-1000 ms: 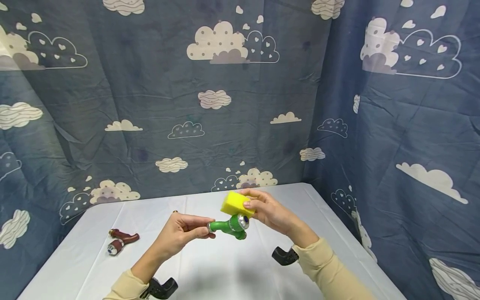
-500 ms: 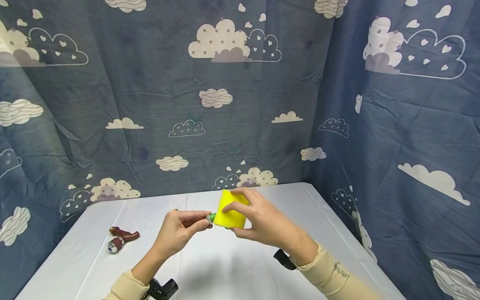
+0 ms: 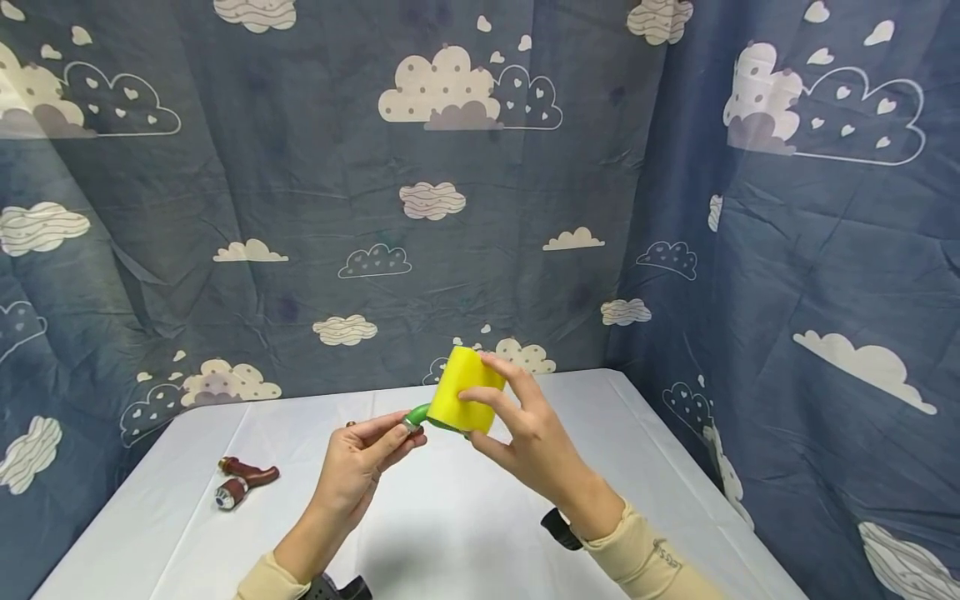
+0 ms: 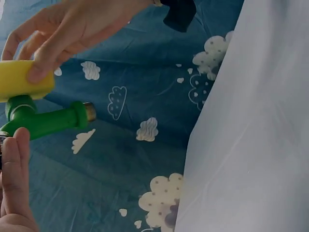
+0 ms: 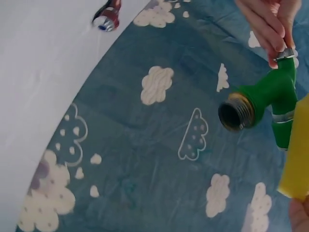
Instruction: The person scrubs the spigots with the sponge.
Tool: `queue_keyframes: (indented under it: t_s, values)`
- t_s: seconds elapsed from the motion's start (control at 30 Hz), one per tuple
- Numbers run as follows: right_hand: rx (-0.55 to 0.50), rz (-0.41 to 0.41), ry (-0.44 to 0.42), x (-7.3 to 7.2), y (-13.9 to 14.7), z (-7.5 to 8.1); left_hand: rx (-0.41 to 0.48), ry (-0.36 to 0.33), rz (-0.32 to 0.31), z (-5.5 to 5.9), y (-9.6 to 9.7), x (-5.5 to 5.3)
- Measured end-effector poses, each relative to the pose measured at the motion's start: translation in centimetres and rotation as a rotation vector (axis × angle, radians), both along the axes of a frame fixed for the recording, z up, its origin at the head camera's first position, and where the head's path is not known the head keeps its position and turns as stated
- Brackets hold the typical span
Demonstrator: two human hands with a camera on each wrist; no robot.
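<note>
A green faucet (image 3: 417, 414) with a threaded brass-coloured inlet (image 5: 237, 112) is held up above the table. My left hand (image 3: 358, 467) pinches its silver-ringed spout end between thumb and fingers. My right hand (image 3: 536, 437) grips a yellow sponge (image 3: 467, 392), which lies against the knob end of the faucet and hides most of it in the head view. From the left wrist, the sponge (image 4: 24, 79) sits on top of the faucet body (image 4: 53, 124). In the right wrist view only the sponge's edge (image 5: 297, 154) and a fingertip show.
A brown-red faucet (image 3: 251, 475) with a silver knob lies on the left of the white table (image 3: 450, 533). A dark blue cloud-patterned curtain (image 3: 300, 192) hangs behind the table and along its right side. Black wrist cameras (image 3: 558, 529) sit under the forearms.
The sponge has gone from the top of the faucet's knob to wrapping over it, hiding the knob. Both faucet and sponge have since tilted, their right side rising slightly, as the left hand turned.
</note>
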State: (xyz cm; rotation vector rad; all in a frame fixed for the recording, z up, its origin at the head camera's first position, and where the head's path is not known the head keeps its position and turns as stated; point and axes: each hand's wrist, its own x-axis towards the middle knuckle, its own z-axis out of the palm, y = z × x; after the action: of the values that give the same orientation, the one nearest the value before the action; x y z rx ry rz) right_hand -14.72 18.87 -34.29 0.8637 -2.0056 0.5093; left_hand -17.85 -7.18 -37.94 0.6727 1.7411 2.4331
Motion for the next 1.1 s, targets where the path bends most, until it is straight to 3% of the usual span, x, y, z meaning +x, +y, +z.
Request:
queue_keyframes:
  t_s: [0.17, 0.33, 0.5, 0.63, 0.73, 0.87, 0.97, 1.1]
  values:
    - [-0.19, 0.06, -0.211, 0.0, -0.4, -0.2, 0.066, -0.02, -0.027, -0.8, 0.2, 0.1]
    - [-0.356, 0.19, -0.423, -0.2, -0.4, 0.2, 0.062, 0.062, -0.075, -1.6, -0.2, -0.2]
    - [-0.442, 0.278, -0.676, -0.5, 0.4, 0.8, -0.046, 0.203, -0.089, -1.8, -0.8, -0.6]
    - [-0.436, 0.303, -0.785, -0.7, 1.1, 1.1, -0.174, 0.307, -0.06, -1.7, -1.3, -0.7]
    - [-0.378, 0.238, -0.757, -0.8, 1.3, 0.8, -0.248, 0.39, -0.013, -1.8, -1.5, -0.8]
    - [-0.233, 0.095, -0.608, -0.7, 1.2, 0.1, -0.32, 0.462, 0.096, -2.3, -1.3, -1.2]
    - [-0.142, 0.048, -0.524, -0.6, 0.9, -0.6, -0.368, 0.469, 0.184, -2.8, -1.0, -1.5]
    - [-0.082, 0.008, -0.502, -0.7, 1.1, -1.6, -0.447, 0.455, 0.297, -3.8, -0.8, -2.3]
